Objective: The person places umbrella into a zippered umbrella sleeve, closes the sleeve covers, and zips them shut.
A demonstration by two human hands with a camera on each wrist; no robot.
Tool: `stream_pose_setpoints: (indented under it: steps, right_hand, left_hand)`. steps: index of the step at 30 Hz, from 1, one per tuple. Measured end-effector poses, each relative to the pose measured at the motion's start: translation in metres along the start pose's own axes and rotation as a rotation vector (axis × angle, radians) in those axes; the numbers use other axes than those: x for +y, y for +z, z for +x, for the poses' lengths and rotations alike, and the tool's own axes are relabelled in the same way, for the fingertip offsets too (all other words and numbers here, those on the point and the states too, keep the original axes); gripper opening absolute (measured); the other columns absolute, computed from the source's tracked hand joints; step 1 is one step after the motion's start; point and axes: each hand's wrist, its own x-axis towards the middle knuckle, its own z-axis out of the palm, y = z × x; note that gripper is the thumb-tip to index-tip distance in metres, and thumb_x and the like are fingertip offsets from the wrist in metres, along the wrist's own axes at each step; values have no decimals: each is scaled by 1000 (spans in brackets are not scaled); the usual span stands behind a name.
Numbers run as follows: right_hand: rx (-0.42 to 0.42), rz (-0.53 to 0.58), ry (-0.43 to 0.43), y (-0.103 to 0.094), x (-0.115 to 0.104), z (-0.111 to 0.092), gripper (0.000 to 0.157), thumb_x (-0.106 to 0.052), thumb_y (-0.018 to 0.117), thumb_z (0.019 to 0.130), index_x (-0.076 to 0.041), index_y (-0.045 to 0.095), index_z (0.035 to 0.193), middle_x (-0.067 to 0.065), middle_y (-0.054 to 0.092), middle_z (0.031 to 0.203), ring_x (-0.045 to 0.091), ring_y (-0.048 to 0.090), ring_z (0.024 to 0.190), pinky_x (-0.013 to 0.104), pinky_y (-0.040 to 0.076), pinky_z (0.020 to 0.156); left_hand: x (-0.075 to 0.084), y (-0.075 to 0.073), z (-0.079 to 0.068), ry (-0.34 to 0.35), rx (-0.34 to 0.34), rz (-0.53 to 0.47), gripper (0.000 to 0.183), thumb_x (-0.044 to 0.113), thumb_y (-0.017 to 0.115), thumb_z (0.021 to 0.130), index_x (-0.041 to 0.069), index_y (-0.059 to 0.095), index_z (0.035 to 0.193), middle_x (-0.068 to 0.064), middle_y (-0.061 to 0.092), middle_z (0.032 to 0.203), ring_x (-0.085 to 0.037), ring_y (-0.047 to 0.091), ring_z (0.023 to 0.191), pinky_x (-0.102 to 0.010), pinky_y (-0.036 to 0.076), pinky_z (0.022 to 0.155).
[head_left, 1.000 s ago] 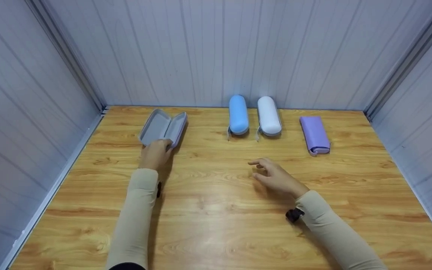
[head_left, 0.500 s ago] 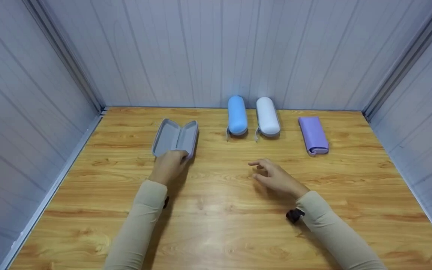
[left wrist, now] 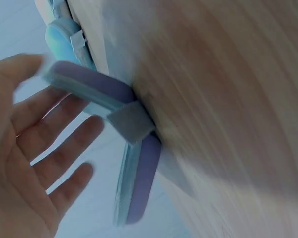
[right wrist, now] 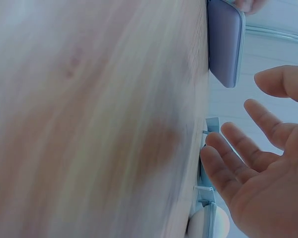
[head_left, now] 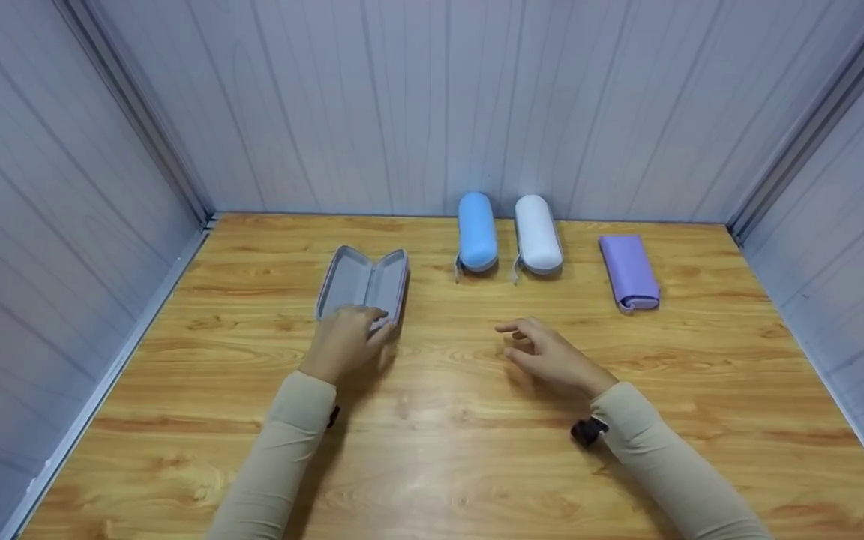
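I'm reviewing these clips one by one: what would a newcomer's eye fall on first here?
Probably the open case, grey lining up, left of centre on the table, with the left grip at its near end. Next, the blue case and white case, side by side near the back wall, then the purple pouch to their right.

- Pale, grooved back wall [head_left: 342, 112]
- Matching left wall [head_left: 42, 240] and right wall [head_left: 844, 247]
- Grey strips [head_left: 132, 109] up both back corners
- Yellow-brown wood-grain bench [head_left: 462, 405] with a soft glare [head_left: 418, 472]
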Motion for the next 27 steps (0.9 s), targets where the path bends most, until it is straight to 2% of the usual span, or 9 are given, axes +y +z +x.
stream_pose_setpoints:
  steps: [4, 6, 8, 10, 12, 15, 18, 22, 27]
  right_hand:
    - [-5, -1, 6, 2, -2, 3, 43, -16, 58, 102, -6, 52, 143, 14, 50, 140, 37, 47, 129, 53, 41, 106]
    - [-9, -2, 13, 4, -4, 5, 43, -17, 58, 102, -6, 52, 143, 14, 50, 140, 37, 47, 130, 53, 41, 106]
    - [-12, -4, 24, 6, -7, 9, 43, -18, 59, 102, -7, 52, 143, 13, 50, 141, 35, 45, 131, 53, 41, 107]
    - [-16, -1, 31, 9, -10, 13, 43, -19, 59, 102, -8, 52, 143, 12, 49, 143, 34, 44, 133, 52, 40, 107]
    - [-21, 6, 33, 13, -13, 16, 43, -18, 60, 102, -9, 52, 143, 10, 49, 143, 33, 42, 135, 51, 40, 108]
    - [-35, 14, 26, 19, -17, 21, 42, -17, 59, 102, -10, 52, 143, 8, 48, 144, 33, 40, 136, 50, 40, 109]
    - [-45, 25, 17, 25, -21, 25, 42, -16, 58, 102, -11, 51, 144, 8, 47, 145, 32, 40, 137, 48, 40, 109]
    - [-43, 64, 24, 31, -25, 33, 44, -18, 58, 103, -12, 49, 146, 9, 46, 147, 30, 41, 136, 47, 39, 110]
    - [-37, 125, 38, 38, -26, 43, 50, -19, 56, 104, -7, 43, 150, 15, 46, 147, 32, 43, 133, 48, 39, 109]
  left_hand:
    - [-14, -7, 0, -91, 104, -47, 36, 33, 61, 99, 10, 67, 127, -18, 58, 136, -39, 51, 126, -57, 35, 108]
    - [-23, -10, 1, -184, 143, -165, 42, 29, 63, 97, 10, 61, 135, -21, 49, 145, -41, 44, 133, -59, 32, 110]
    - [-32, -14, 0, -290, 157, -332, 52, 26, 65, 95, 9, 54, 143, -23, 43, 146, -43, 40, 133, -60, 32, 109]
    - [-41, -17, -1, -381, 143, -468, 61, 24, 63, 95, 7, 43, 150, -25, 37, 149, -44, 36, 136, -60, 31, 110]
    - [-48, -19, -3, -441, 102, -561, 68, 23, 60, 96, 4, 32, 155, -26, 32, 152, -44, 33, 139, -59, 30, 112]
    - [-56, -20, -5, -475, 27, -614, 72, 23, 56, 99, 2, 20, 158, -28, 25, 157, -44, 29, 143, -57, 30, 113]
    - [-58, -19, -6, -492, -21, -666, 71, 22, 53, 101, 1, 17, 159, -29, 27, 156, -43, 32, 141, -55, 33, 112]
    - [-57, -18, -4, -500, -40, -706, 65, 16, 49, 101, -1, 22, 157, -28, 34, 154, -41, 38, 139, -50, 35, 112]
    - [-55, -17, -2, -518, -60, -713, 61, 9, 44, 101, -4, 22, 157, -26, 37, 153, -38, 36, 141, -47, 31, 115]
